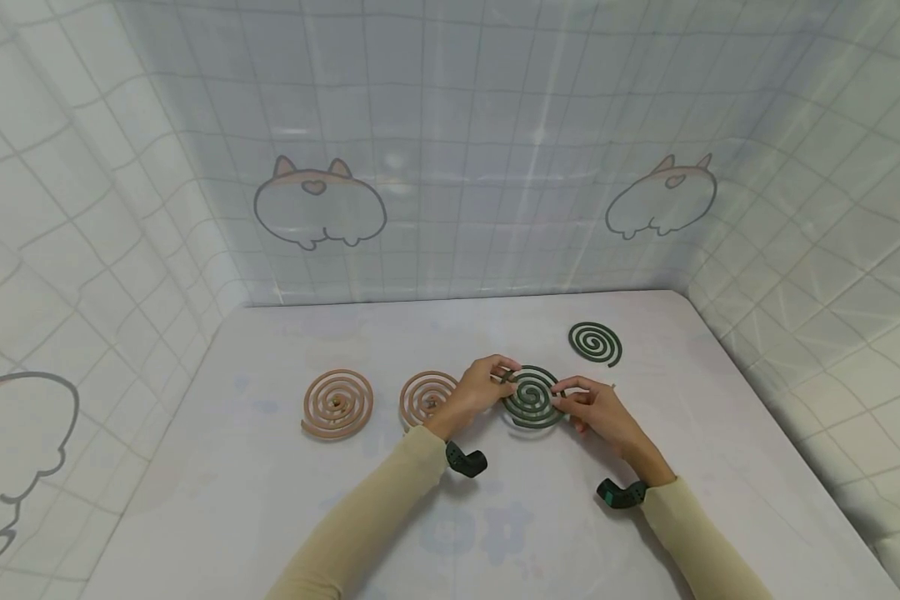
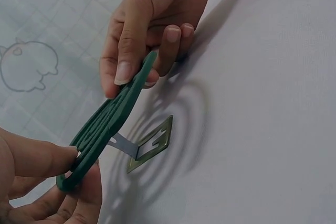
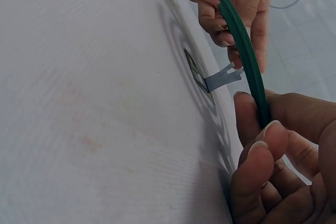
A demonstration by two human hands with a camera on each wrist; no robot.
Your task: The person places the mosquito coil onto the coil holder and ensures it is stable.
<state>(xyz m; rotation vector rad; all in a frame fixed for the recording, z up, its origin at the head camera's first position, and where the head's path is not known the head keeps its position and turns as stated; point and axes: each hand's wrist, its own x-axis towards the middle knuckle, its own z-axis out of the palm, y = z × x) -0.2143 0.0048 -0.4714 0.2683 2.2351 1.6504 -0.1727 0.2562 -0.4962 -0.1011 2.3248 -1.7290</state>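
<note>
A green mosquito coil is held by its two sides between my hands, raised over the table. My left hand pinches its left edge between thumb and fingers. On the opposite edge, my right hand pinches the coil the same way. Beneath the coil a small metal coil stand rests on the table, its upright tab rising toward the coil's underside. In the right wrist view the notched tip of that stand comes right up beside the coil, which is slightly tilted.
Two brown mosquito coils lie to the left, one at the far left and one partly hidden behind my left forearm. Another green coil lies flat at the back right. Patterned sheeting walls the white table.
</note>
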